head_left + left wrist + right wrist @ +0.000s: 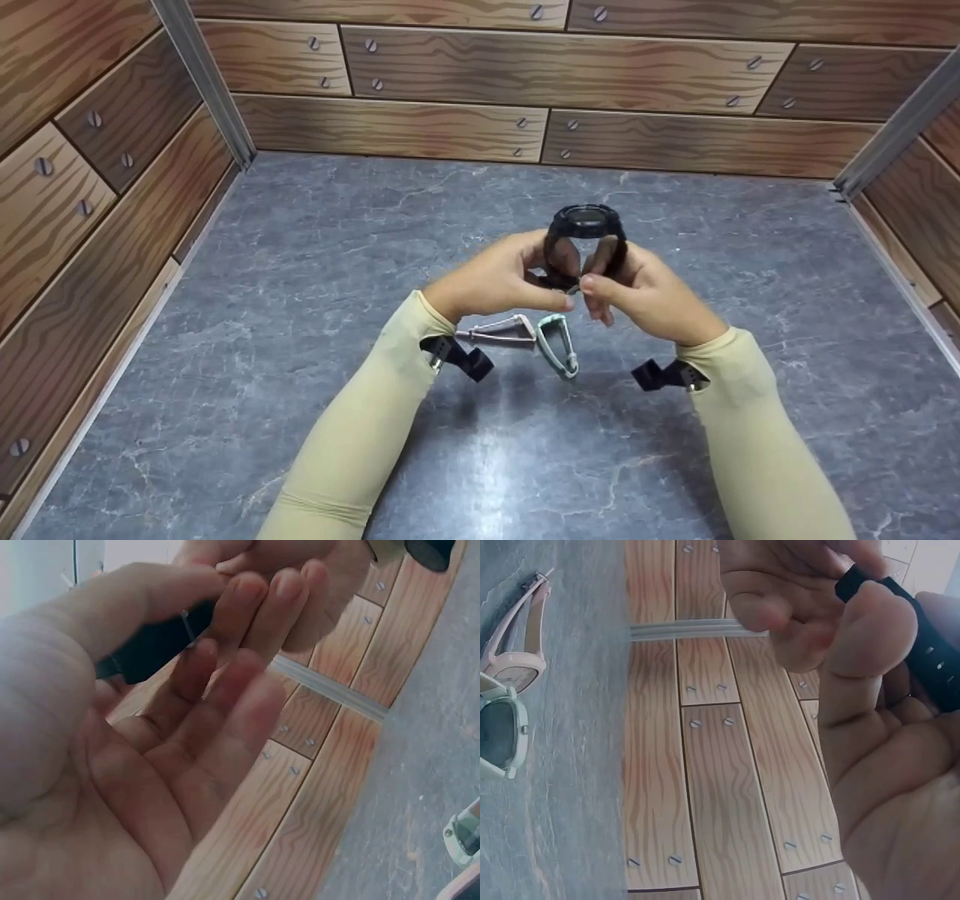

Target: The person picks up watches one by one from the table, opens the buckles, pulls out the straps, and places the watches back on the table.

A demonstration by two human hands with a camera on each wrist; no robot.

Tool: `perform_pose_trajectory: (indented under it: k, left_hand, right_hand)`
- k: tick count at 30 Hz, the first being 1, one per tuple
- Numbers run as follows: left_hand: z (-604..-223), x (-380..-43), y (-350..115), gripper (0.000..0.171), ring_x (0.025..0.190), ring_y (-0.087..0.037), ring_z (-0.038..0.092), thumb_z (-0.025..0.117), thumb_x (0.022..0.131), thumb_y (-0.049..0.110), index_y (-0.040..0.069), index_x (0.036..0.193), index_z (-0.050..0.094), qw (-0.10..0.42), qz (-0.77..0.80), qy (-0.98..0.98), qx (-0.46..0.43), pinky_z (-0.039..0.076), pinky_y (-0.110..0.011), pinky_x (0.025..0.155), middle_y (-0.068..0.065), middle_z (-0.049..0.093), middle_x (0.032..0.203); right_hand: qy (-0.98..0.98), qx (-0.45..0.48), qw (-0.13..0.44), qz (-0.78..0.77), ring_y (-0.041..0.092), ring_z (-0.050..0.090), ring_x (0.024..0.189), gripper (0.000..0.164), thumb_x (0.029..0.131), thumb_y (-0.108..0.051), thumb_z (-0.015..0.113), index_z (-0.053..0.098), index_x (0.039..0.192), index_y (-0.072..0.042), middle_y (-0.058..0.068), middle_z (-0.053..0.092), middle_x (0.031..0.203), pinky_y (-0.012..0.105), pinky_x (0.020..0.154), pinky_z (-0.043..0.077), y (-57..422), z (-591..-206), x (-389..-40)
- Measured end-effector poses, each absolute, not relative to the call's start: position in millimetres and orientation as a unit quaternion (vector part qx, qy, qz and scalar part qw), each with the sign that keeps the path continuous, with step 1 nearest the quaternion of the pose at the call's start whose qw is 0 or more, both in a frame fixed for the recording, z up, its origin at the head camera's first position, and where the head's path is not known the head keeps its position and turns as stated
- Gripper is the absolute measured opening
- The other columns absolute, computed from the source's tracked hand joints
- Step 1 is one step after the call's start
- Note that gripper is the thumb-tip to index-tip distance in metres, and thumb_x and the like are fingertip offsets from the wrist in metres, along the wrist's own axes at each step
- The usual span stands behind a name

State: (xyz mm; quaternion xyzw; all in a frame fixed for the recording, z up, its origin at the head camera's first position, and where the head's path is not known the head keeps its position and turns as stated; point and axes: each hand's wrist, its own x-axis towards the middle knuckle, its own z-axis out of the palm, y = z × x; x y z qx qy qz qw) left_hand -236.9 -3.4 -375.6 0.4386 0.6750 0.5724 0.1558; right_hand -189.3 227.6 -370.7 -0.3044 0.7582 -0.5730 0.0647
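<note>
A black wristwatch (586, 217) is held up above the table, its round face on top and its strap bent into a loop below. My left hand (499, 277) grips the strap's left side, thumb stretched toward the strap ends. From the other side, my right hand (656, 296) pinches the strap near its end between thumb and fingers. In the right wrist view the black strap (934, 664) shows punched holes beside the thumb. A thin metal buckle pin (188, 628) shows in the left wrist view. Fingers hide much of the buckle area.
On the grey marbled tabletop (337, 225), below the hands, lie a pink watch (523, 324) and a mint-green watch (553, 322), close together. Wood-patterned panels (562, 67) wall the back and sides, with metal posts (210, 82) at the corners.
</note>
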Motion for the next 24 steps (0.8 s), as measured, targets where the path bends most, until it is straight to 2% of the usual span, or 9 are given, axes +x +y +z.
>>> perform_pose_trajectory:
  k: [6, 12, 17, 24]
  left_hand:
    - [-377.7, -232.9, 4.3, 0.025, 0.094, -0.013, 0.065, 0.082, 0.085, 0.005, 0.006, 0.105, 0.067, 0.148, 0.556, 0.685, 0.446, 0.058, -0.033, 0.086, -0.002, 0.07, 0.101]
    - [-378.4, -230.6, 8.2, 0.021, 0.083, -0.009, 0.06, 0.074, 0.083, 0.001, 0.007, 0.1, 0.063, 0.146, 0.541, 0.685, 0.466, 0.052, -0.027, 0.079, 0.0, 0.068, 0.091]
    - [-378.2, -229.0, 7.5, 0.02, 0.074, -0.007, 0.054, 0.069, 0.077, 0.001, 0.009, 0.094, 0.061, 0.144, 0.539, 0.69, 0.461, 0.045, -0.024, 0.068, 0.005, 0.063, 0.081]
    - [-376.8, -226.7, 3.7, 0.018, 0.076, -0.008, 0.055, 0.064, 0.073, 0.002, 0.012, 0.087, 0.056, 0.14, 0.541, 0.689, 0.46, 0.044, -0.026, 0.068, 0.003, 0.065, 0.082]
  right_hand:
    - [0.758, -0.287, 0.064, -0.582, 0.018, 0.059, 0.058, 0.018, 0.105, -0.006, 0.058, 0.051, 0.093, 0.006, 0.012, 0.062, 0.072, 0.031, 0.052, 0.053, 229.4, -370.8, -187.6]
    - [0.759, -0.3, 0.069, -0.574, 0.021, 0.061, 0.059, 0.016, 0.104, -0.004, 0.058, 0.056, 0.096, 0.008, 0.009, 0.063, 0.072, 0.031, 0.053, 0.055, 228.7, -370.1, -186.4]
    - [0.755, -0.315, 0.073, -0.57, 0.015, 0.062, 0.06, 0.015, 0.104, -0.003, 0.058, 0.059, 0.096, 0.009, 0.007, 0.063, 0.072, 0.031, 0.052, 0.055, 225.5, -368.4, -185.0]
    - [0.725, -0.352, 0.072, -0.588, 0.016, 0.061, 0.06, 0.015, 0.104, 0.002, 0.056, 0.063, 0.114, 0.011, 0.005, 0.064, 0.075, 0.03, 0.052, 0.054, 218.8, -370.0, -185.2]
